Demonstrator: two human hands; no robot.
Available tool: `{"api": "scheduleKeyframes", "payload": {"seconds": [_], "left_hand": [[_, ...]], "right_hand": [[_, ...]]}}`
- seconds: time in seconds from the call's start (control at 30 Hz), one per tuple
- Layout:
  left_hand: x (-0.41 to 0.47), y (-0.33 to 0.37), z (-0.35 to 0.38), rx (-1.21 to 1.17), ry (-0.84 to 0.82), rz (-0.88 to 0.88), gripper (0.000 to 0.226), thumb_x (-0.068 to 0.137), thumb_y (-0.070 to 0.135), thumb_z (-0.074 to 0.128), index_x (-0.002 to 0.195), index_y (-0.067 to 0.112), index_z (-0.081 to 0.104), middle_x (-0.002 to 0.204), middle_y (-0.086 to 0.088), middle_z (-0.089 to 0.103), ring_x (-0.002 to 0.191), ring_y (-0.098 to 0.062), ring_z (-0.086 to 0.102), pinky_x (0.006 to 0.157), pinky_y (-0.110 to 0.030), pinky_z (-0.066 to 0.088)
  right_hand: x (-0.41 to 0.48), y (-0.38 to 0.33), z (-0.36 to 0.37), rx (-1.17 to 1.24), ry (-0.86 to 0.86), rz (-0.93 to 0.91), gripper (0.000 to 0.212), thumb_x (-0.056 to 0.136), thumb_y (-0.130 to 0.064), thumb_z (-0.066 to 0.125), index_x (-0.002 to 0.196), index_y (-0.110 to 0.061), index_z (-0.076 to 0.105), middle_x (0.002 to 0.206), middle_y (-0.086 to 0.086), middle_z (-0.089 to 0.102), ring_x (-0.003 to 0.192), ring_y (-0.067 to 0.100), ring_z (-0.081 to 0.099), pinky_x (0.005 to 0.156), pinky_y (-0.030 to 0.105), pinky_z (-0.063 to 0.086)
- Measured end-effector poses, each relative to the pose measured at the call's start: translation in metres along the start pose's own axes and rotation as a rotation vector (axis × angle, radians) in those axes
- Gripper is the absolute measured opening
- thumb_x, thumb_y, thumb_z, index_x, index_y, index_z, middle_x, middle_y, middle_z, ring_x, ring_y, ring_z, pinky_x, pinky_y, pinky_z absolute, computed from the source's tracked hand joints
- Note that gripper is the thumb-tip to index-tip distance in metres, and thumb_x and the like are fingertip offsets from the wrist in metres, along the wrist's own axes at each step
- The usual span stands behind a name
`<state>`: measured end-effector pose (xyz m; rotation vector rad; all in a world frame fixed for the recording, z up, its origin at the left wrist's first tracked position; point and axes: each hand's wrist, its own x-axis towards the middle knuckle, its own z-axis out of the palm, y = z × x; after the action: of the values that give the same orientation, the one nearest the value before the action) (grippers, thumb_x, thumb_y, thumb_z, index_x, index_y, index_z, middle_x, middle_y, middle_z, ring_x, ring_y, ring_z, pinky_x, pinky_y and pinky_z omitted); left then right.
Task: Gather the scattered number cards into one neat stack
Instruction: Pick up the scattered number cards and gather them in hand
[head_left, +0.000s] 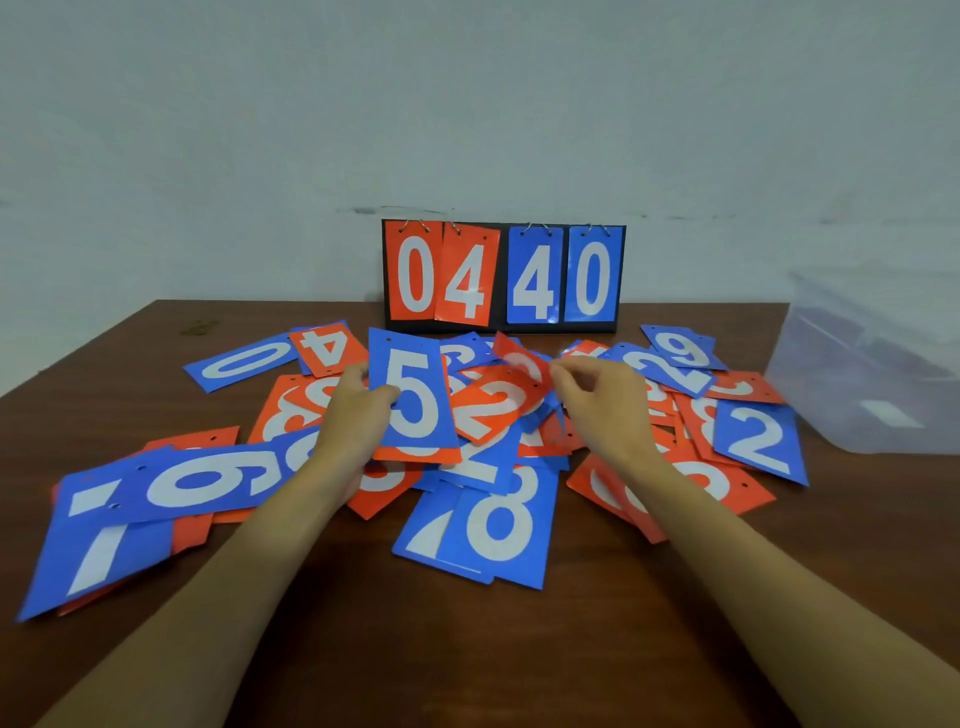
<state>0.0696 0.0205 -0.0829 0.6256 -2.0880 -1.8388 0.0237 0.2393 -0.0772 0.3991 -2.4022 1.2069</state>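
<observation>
Blue and orange number cards lie scattered and overlapping across the brown table (467, 649). My left hand (358, 415) grips a small stack held upright, with a blue 5 card (413, 397) on top and an orange card under it. My right hand (602, 402) pinches the corner of an orange card (522, 364) lifted off the pile, just right of the stack. An orange 2 card (488, 408) lies between my hands. A blue 8 card (501, 519) lies in front, a blue 6 card (208, 480) at the left, and a blue 2 card (758, 439) at the right.
A black flip scoreboard (503, 275) reading 04 40 stands at the table's back edge against the wall. A translucent plastic box (878, 374) sits at the right edge. Bare wood shows along the near edge between my forearms.
</observation>
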Motion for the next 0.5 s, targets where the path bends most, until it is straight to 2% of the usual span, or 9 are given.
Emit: {"api": "scheduleKeyframes", "payload": {"seconds": [0.07,0.13,0.23,0.3,0.37,0.4,0.47,0.5], "left_hand": [[-0.003,0.002,0.003,-0.032,-0.047,-0.041,0.043,0.096,0.022,0.054,0.137,0.016,0.043,0.118,-0.008,0.066,0.083,-0.019,0.069,0.071,-0.037,0.059],[-0.006,0.004,0.006,-0.138,-0.099,-0.127,0.037,0.098,0.028,0.051,0.131,0.013,0.05,0.114,-0.011,0.069,0.088,-0.024,0.07,0.079,-0.044,0.058],[-0.007,0.005,0.003,-0.302,-0.201,-0.246,0.045,0.094,0.046,0.052,0.126,0.016,0.057,0.111,-0.012,0.071,0.099,-0.03,0.069,0.093,-0.053,0.051],[-0.007,0.005,-0.001,-0.243,-0.236,-0.206,0.045,0.087,0.037,0.067,0.124,0.014,0.059,0.111,-0.01,0.071,0.099,-0.03,0.069,0.091,-0.051,0.052],[-0.006,0.002,-0.006,-0.154,-0.255,-0.149,0.042,0.084,0.014,0.072,0.124,0.011,0.059,0.109,-0.011,0.071,0.095,-0.029,0.07,0.085,-0.049,0.056],[-0.005,0.002,-0.009,-0.14,-0.251,-0.141,0.042,0.083,0.007,0.071,0.123,0.011,0.059,0.11,-0.011,0.071,0.095,-0.029,0.07,0.085,-0.049,0.056],[-0.003,0.002,-0.012,-0.173,-0.227,-0.128,0.04,0.085,0.004,0.068,0.123,0.012,0.057,0.113,-0.01,0.07,0.097,-0.028,0.069,0.086,-0.048,0.056],[-0.001,0.002,-0.013,-0.198,-0.212,-0.126,0.039,0.086,0.004,0.067,0.123,0.013,0.057,0.114,-0.009,0.069,0.098,-0.027,0.069,0.085,-0.046,0.056]], "right_hand": [[-0.005,-0.009,0.001,0.063,-0.012,-0.081,0.02,0.093,-0.019,0.058,0.105,-0.014,0.073,0.094,-0.006,0.071,0.079,-0.001,0.06,0.074,0.008,0.047],[-0.012,-0.017,0.006,0.058,-0.147,-0.217,0.021,0.093,-0.019,0.059,0.109,-0.015,0.072,0.101,-0.006,0.072,0.083,-0.005,0.061,0.08,0.005,0.046],[-0.02,-0.025,0.017,-0.043,-0.391,-0.47,0.022,0.092,-0.014,0.059,0.109,-0.011,0.072,0.106,0.001,0.074,0.098,0.005,0.061,0.084,0.002,0.039],[-0.022,-0.027,0.023,-0.05,-0.483,-0.567,0.02,0.091,-0.012,0.061,0.105,-0.008,0.073,0.104,0.003,0.074,0.099,0.01,0.062,0.086,0.005,0.04],[-0.021,-0.031,0.024,0.02,-0.524,-0.455,0.019,0.091,-0.018,0.061,0.103,-0.011,0.075,0.102,0.0,0.074,0.092,0.007,0.064,0.085,0.011,0.045],[-0.018,-0.031,0.025,0.052,-0.489,-0.364,0.02,0.092,-0.022,0.06,0.102,-0.013,0.075,0.102,-0.002,0.074,0.087,0.003,0.063,0.082,0.01,0.046],[-0.003,-0.024,0.029,-0.003,-0.328,-0.201,0.023,0.093,-0.027,0.057,0.107,-0.015,0.072,0.109,-0.003,0.071,0.088,-0.002,0.059,0.081,0.007,0.042],[0.007,-0.017,0.032,-0.092,-0.26,-0.12,0.027,0.093,-0.03,0.057,0.112,-0.015,0.069,0.115,0.0,0.068,0.095,0.001,0.058,0.085,0.011,0.042]]}}
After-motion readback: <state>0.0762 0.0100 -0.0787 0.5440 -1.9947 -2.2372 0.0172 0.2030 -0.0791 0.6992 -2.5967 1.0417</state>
